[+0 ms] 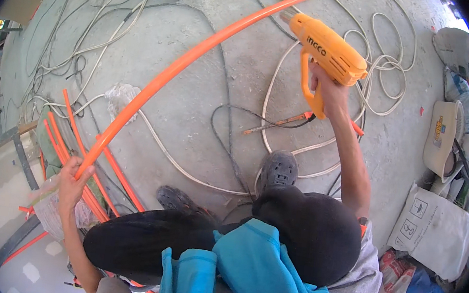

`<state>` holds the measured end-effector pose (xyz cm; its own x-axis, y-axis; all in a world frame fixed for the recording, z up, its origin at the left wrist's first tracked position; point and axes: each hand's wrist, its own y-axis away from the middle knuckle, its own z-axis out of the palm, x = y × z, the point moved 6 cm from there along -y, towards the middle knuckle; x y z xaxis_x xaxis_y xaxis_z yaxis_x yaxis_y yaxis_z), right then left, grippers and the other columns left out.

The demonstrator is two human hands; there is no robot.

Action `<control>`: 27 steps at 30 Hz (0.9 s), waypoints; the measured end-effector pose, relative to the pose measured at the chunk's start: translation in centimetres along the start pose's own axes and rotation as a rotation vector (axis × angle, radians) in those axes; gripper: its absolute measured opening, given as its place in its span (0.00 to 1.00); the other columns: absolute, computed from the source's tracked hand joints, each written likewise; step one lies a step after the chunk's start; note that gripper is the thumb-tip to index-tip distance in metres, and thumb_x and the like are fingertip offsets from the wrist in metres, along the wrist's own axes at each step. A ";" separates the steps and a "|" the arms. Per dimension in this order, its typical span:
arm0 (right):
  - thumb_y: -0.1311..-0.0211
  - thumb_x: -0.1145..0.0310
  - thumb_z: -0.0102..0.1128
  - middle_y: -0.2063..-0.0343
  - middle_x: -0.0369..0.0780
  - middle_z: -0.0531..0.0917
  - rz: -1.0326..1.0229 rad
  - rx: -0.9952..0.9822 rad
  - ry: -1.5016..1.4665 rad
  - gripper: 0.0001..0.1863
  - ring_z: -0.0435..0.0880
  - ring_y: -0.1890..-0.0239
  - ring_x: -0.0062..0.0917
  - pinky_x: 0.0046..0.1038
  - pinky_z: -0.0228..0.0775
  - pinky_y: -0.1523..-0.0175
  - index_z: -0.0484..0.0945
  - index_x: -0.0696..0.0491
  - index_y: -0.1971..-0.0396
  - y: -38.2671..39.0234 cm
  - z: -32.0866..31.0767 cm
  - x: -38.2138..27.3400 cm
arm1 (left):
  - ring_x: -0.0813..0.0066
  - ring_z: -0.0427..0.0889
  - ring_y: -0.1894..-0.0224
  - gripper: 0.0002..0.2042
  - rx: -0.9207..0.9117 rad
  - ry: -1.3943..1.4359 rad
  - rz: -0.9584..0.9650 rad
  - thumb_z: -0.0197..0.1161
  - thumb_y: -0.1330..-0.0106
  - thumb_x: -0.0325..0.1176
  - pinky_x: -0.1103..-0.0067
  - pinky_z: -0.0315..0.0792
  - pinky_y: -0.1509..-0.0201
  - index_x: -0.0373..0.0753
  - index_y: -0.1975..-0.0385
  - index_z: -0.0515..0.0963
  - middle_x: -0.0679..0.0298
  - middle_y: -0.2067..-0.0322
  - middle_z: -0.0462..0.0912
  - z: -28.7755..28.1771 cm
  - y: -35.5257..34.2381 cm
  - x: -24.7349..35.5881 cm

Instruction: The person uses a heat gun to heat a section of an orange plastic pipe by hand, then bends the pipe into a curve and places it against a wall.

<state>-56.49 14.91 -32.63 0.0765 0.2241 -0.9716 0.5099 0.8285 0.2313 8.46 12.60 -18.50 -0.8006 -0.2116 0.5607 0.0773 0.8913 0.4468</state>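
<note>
My left hand (pixel 73 178) grips the lower end of a long orange pipe (pixel 174 69), which rises diagonally with a slight bend to the upper middle of the view. My right hand (pixel 326 85) is closed on the handle of a yellow-orange heat gun (pixel 328 47). The gun's metal nozzle (pixel 287 16) points toward the pipe's upper part, just below its far end; whether they touch I cannot tell. Beyond my feet an orange-handled tool with a long blade (pixel 277 124) lies on the concrete floor among cables.
Loose white cables (pixel 160 150) and dark cables loop over the floor (pixel 185 130). More orange pipes (pixel 120 174) lie at left beside a metal bar (pixel 26 159). At right are a white container (pixel 437 133), sacks (pixel 431 233) and piled bags. My dark shoes (pixel 279 171) are below.
</note>
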 end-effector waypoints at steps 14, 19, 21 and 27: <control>0.36 0.70 0.69 0.81 0.30 0.76 0.039 -0.260 0.141 0.06 0.73 0.79 0.14 0.22 0.65 0.74 0.80 0.53 0.69 5.3 5.2 -0.9 | 0.88 0.66 0.77 0.13 -0.023 -0.073 -0.109 0.68 0.28 0.39 0.84 0.60 0.74 0.36 0.67 0.76 0.75 0.80 0.68 0.0 0.6 1.4; 0.36 0.66 0.72 0.79 0.30 0.80 0.003 -0.316 0.213 0.09 0.76 0.78 0.14 0.22 0.69 0.73 0.82 0.54 0.66 7.5 6.4 -1.2 | 0.85 0.65 0.77 0.16 -0.009 -0.142 -0.082 0.67 0.28 0.42 0.81 0.60 0.74 0.35 0.68 0.76 0.74 0.81 0.66 -0.2 0.9 1.9; 0.36 0.66 0.72 0.76 0.31 0.81 0.018 -0.340 0.232 0.09 0.78 0.77 0.15 0.22 0.70 0.72 0.83 0.55 0.62 8.3 6.9 -1.0 | 0.84 0.65 0.77 0.16 0.001 -0.202 -0.037 0.67 0.28 0.43 0.80 0.61 0.73 0.35 0.68 0.76 0.73 0.81 0.66 -0.4 0.9 2.2; 0.35 0.69 0.70 0.61 0.37 0.88 -0.166 -0.503 0.265 0.14 0.86 0.61 0.25 0.29 0.79 0.56 0.83 0.56 0.52 10.5 9.7 -1.8 | 0.79 0.63 0.74 0.19 -0.025 -0.298 -0.009 0.63 0.26 0.46 0.76 0.62 0.69 0.32 0.66 0.75 0.69 0.79 0.66 0.0 1.1 3.5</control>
<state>-42.97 18.19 -28.94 -0.2190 0.1375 -0.9660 0.0228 0.9905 0.1359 5.76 12.87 -16.04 -0.9401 -0.0889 0.3292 0.0815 0.8789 0.4699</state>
